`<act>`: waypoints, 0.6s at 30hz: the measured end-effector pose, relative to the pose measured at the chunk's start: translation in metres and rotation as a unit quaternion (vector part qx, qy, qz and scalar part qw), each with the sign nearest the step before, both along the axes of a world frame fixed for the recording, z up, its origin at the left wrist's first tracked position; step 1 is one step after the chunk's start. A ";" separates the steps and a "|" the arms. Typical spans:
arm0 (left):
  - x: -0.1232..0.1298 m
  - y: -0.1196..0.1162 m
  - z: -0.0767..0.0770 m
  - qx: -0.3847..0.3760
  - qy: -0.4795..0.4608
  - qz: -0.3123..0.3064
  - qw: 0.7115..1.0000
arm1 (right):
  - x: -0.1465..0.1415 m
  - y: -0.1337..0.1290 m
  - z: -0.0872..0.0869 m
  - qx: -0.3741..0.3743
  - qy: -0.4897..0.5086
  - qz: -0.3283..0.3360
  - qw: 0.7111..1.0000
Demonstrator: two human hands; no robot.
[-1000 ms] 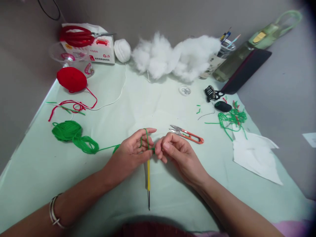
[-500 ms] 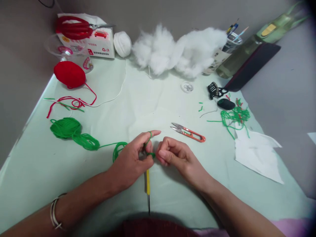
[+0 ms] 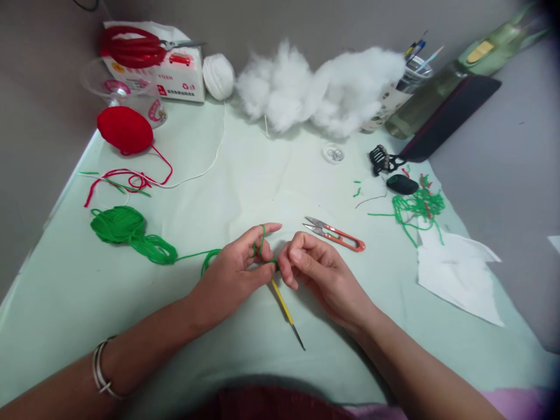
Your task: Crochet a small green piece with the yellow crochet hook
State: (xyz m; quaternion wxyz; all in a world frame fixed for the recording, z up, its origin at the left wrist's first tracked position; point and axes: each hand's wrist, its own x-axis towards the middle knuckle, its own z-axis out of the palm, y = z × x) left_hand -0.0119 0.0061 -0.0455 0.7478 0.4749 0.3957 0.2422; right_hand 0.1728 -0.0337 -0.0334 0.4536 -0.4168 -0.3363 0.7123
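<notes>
My left hand pinches a small green piece of yarn work between thumb and fingers, with green yarn looped over its raised index finger. Close on its right, my right hand has its fingertips pressed together at the end of that green piece; what lies between them is too small to make out. A yellow-handled crochet hook slants down and to the right below the hands, its upper end hidden by the fingers. From the left hand the yarn runs to a green skein.
Orange thread snips lie right of centre. Red yarn, a white yarn ball and white stuffing stand farther back. On the right are green yarn scraps, white paper and a black clip.
The hook has swung from nearly upright to a slant, its lower end now farther right. Both hands have shifted slightly up, and the right fingers have turned a little.
</notes>
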 end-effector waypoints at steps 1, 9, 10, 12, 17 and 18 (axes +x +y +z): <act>0.001 -0.001 0.000 0.008 0.006 -0.002 1.000 | -0.001 -0.001 0.000 0.001 -0.007 0.008 1.000; 0.008 -0.012 0.005 0.131 0.097 -0.016 0.986 | -0.003 -0.005 0.004 0.042 -0.076 0.046 0.995; 0.008 -0.013 0.006 0.147 0.102 -0.017 0.984 | -0.003 -0.005 0.005 0.041 -0.082 0.051 0.994; 0.008 -0.014 0.005 0.175 0.110 -0.021 0.978 | -0.001 -0.006 0.005 0.032 -0.095 0.061 0.993; 0.004 -0.007 0.000 0.137 0.087 -0.006 0.987 | 0.003 -0.002 0.000 -0.025 -0.058 0.016 0.998; 0.002 -0.004 -0.001 0.104 0.062 -0.002 0.993 | 0.005 -0.001 -0.002 -0.037 -0.047 -0.002 0.998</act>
